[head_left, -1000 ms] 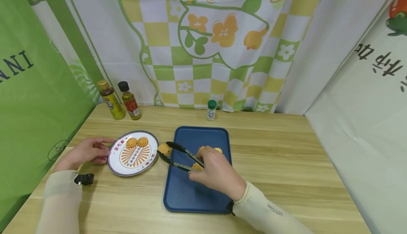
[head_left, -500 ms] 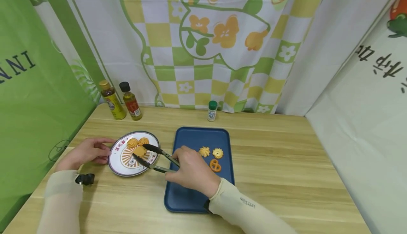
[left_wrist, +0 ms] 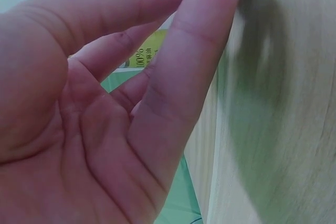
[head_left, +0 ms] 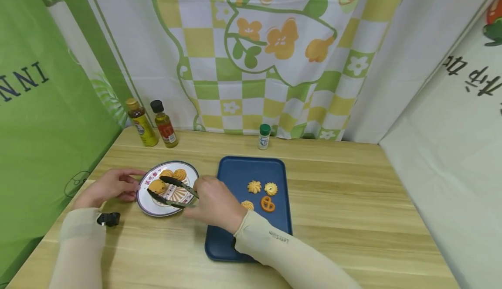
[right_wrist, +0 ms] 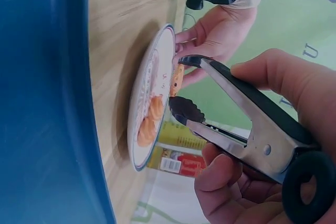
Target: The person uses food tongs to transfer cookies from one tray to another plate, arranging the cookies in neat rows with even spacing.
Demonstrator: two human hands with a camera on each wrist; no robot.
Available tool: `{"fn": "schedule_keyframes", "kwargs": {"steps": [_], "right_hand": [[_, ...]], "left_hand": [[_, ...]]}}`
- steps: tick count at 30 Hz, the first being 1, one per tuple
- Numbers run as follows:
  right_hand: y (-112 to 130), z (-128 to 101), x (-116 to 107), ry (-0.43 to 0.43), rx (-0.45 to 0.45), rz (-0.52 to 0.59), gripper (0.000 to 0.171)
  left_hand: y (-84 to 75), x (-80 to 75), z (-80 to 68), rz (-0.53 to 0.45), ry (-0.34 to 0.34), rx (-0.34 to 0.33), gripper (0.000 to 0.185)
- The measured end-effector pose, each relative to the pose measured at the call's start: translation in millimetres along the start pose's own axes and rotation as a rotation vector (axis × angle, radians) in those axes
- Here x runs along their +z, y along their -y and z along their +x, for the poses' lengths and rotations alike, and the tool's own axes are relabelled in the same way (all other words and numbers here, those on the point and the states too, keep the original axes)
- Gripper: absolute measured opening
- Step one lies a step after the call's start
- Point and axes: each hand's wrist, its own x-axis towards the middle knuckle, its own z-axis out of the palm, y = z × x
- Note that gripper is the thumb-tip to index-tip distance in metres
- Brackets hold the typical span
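My right hand (head_left: 219, 202) grips black-and-silver food tongs (right_wrist: 233, 100), their tips on either side of a round chip-dotted cookie (head_left: 157, 186). The right wrist view has that cookie (right_wrist: 177, 80) edge-on, above the surface of a white round plate (head_left: 145, 199) with a blue rim and an orange ray print. Two swirled cookies (head_left: 179, 174) rest at the plate's far side, one partly behind the tongs. On the plate's left, my left hand (head_left: 113, 184) pinches the rim between thumb and fingers. In the left wrist view this hand (left_wrist: 105, 103) covers most of the plate.
Right of the plate lies a blue tray (head_left: 251, 169) bearing several cookies (head_left: 254, 187) and a pretzel (head_left: 268, 204). Two sauce bottles (head_left: 165, 125) stand at the back left. A green-capped shaker (head_left: 264, 137) is behind the tray, near the curtain (head_left: 243, 93).
My right hand has carried the cookie in the tongs leftward from the tray's left edge to over the plate's left part. My left hand has stayed at the plate's rim.
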Motion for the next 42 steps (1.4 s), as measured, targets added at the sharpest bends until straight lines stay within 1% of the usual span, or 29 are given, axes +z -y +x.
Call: {"fn": "schedule_keyframes", "kwargs": {"steps": [5, 9, 16, 24, 28, 34, 42], "right_hand": [[1, 6, 6, 0.026, 0.021, -0.016, 0.034], [2, 11, 9, 0.031, 0.015, -0.032, 0.031], [5, 17, 14, 0.047, 0.011, -0.055, 0.035], [8, 19, 21, 0.067, 0.063, -0.085, 0.036], [8, 17, 23, 0.055, 0.058, -0.106, 0.035], [6, 12, 22, 0.018, 0.014, -0.134, 0.037], [4, -2, 15, -0.016, 0.01, -0.087, 0.038]], "left_hand": [[-1.1, 0.6, 1.1, 0.002, 0.004, 0.0, 0.061], [0.1, 0.4, 1.3, -0.003, 0.001, -0.009, 0.062], [3.2, 0.1, 0.9, 0.004, -0.006, -0.016, 0.062], [2.3, -0.9, 1.4, 0.016, -0.007, -0.023, 0.062], [1.4, -0.9, 1.8, 0.013, -0.003, -0.022, 0.063], [0.8, -0.8, 1.8, 0.007, 0.007, -0.019, 0.063], [4.1, -1.4, 4.7, 0.011, 0.01, -0.011, 0.061]]}}
